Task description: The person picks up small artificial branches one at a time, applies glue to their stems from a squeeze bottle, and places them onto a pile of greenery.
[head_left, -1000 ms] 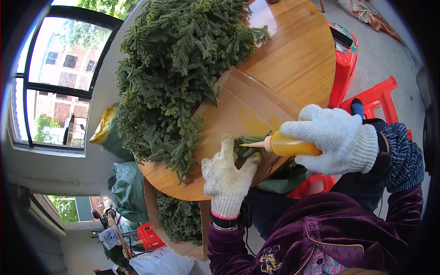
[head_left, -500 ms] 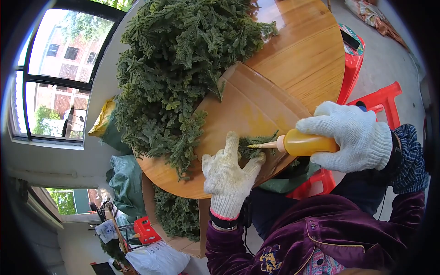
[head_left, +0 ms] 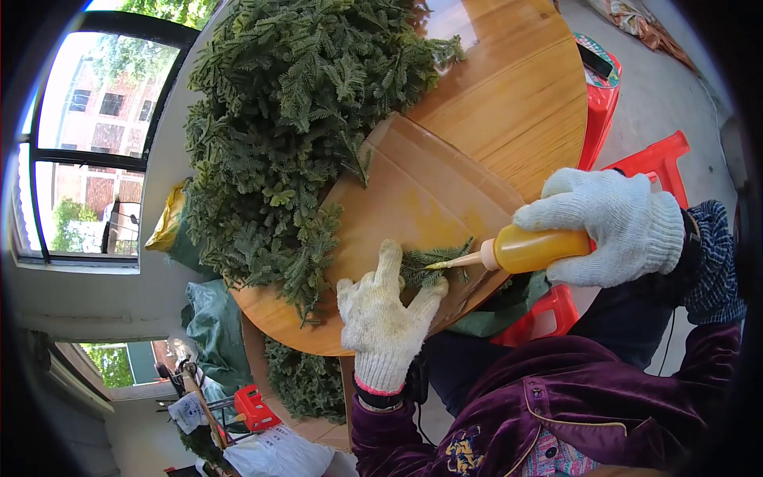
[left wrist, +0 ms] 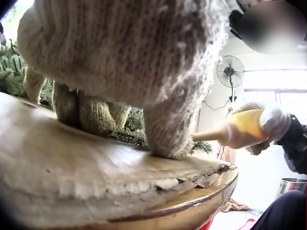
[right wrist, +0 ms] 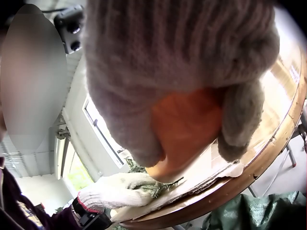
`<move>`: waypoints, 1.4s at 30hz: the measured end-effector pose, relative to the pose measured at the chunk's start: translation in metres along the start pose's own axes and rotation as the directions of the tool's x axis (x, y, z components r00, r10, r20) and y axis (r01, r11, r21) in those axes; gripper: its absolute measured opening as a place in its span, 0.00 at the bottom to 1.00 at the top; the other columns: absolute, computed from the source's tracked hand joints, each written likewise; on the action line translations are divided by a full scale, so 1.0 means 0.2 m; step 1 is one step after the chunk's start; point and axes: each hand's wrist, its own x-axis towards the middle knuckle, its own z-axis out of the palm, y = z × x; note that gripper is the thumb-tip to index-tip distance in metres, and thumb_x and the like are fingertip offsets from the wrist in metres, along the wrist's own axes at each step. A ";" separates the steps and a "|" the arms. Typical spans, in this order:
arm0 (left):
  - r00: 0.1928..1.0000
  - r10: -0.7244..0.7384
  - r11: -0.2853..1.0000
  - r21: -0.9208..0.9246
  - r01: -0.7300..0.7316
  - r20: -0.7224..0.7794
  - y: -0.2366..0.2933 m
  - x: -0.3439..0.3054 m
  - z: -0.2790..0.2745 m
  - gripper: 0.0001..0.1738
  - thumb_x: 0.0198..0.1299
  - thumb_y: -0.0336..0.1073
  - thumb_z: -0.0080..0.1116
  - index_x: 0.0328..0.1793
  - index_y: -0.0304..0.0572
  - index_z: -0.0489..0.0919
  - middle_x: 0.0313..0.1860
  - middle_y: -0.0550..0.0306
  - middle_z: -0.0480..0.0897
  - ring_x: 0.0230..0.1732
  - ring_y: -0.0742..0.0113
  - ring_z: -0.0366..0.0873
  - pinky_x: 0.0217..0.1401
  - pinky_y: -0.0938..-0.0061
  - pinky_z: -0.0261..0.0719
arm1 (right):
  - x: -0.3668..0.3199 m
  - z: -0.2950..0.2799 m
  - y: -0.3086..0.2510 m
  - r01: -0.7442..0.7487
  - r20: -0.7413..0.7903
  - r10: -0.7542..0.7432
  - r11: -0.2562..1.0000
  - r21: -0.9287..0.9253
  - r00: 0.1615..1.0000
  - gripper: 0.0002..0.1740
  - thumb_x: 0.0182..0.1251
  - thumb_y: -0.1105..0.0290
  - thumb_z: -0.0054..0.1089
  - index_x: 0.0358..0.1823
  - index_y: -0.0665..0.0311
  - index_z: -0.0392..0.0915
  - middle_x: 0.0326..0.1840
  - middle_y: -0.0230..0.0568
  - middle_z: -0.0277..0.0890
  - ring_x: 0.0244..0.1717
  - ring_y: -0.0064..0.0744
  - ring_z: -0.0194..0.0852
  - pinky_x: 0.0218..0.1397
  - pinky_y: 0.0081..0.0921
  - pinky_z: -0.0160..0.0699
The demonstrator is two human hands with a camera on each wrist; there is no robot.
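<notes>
A small green sprig lies on the brown cardboard at the table's near edge. The gloved left hand rests over its left end, index finger and thumb spread; in the left wrist view the left hand presses fingertips down around the sprig. The gloved right hand grips a yellow squeeze bottle, tilted with its pale nozzle at the sprig, where a yellow streak shows. The bottle looks orange in the right wrist view, between thumb and fingers. The glove hides the sprig's left end.
A large heap of green branches covers the left of the round wooden table. Below the edge stands a box of more branches. Red stools and a green sack are around the table.
The nozzle tip has shifted to the right along the sprig, away from the left index fingertip. Both hands keep their poses; the head view has swung slightly.
</notes>
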 end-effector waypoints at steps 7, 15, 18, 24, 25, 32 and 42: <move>0.999 -0.008 1.000 0.025 0.007 0.042 0.02 0.01 -0.03 0.42 0.52 0.52 0.76 0.69 0.34 0.77 0.31 0.50 0.84 0.35 0.53 0.81 0.54 0.54 0.71 | 0.01 -0.08 0.01 -0.022 0.054 0.023 0.999 -0.030 0.998 0.28 0.52 0.64 0.77 0.58 0.56 0.85 0.45 0.44 0.81 0.47 0.47 0.85 0.49 0.38 0.84; 0.999 0.018 1.000 0.017 -0.018 0.035 0.02 0.02 -0.02 0.42 0.50 0.51 0.77 0.68 0.34 0.78 0.31 0.51 0.83 0.32 0.52 0.76 0.50 0.57 0.72 | 0.03 -0.16 0.09 0.068 0.084 -0.061 0.994 -0.083 0.995 0.33 0.48 0.67 0.83 0.60 0.57 0.85 0.45 0.43 0.81 0.45 0.46 0.84 0.50 0.37 0.83; 0.998 -0.009 1.000 0.021 0.007 0.055 0.02 0.01 -0.04 0.42 0.51 0.50 0.76 0.70 0.36 0.78 0.33 0.50 0.83 0.36 0.51 0.77 0.51 0.57 0.73 | 0.03 -0.19 0.15 0.107 0.087 -0.102 0.993 -0.052 0.991 0.32 0.48 0.66 0.83 0.59 0.57 0.85 0.44 0.44 0.81 0.45 0.46 0.84 0.51 0.37 0.83; 0.995 -0.035 0.999 0.042 0.031 0.091 0.03 0.01 -0.04 0.41 0.52 0.48 0.74 0.73 0.41 0.77 0.39 0.49 0.84 0.44 0.48 0.79 0.53 0.55 0.77 | 0.01 -0.21 0.19 0.127 0.073 -0.124 0.991 -0.036 0.990 0.32 0.49 0.64 0.82 0.59 0.60 0.85 0.44 0.45 0.82 0.45 0.46 0.84 0.52 0.37 0.83; 0.995 -0.035 0.999 0.043 0.031 0.093 0.03 0.01 -0.04 0.41 0.52 0.48 0.74 0.73 0.41 0.77 0.39 0.49 0.84 0.44 0.48 0.79 0.53 0.55 0.77 | 0.01 -0.21 0.20 0.130 0.053 -0.128 0.991 -0.029 0.990 0.31 0.48 0.65 0.81 0.58 0.60 0.85 0.44 0.45 0.82 0.46 0.46 0.85 0.53 0.36 0.83; 0.999 0.045 0.997 0.055 -0.047 0.028 0.02 0.01 -0.03 0.43 0.50 0.50 0.77 0.70 0.35 0.78 0.31 0.51 0.83 0.33 0.53 0.77 0.52 0.57 0.71 | 0.01 -0.23 0.27 0.136 0.036 -0.137 0.990 0.038 0.990 0.30 0.48 0.67 0.78 0.57 0.61 0.86 0.46 0.45 0.85 0.48 0.43 0.86 0.55 0.34 0.84; 0.998 0.031 0.998 0.055 -0.034 0.048 0.03 0.01 -0.03 0.43 0.51 0.51 0.76 0.71 0.36 0.77 0.32 0.49 0.84 0.34 0.53 0.79 0.51 0.57 0.71 | -0.05 -0.23 0.37 0.156 0.027 -0.159 0.984 0.083 0.987 0.33 0.54 0.59 0.82 0.60 0.67 0.83 0.47 0.46 0.83 0.48 0.42 0.84 0.55 0.34 0.82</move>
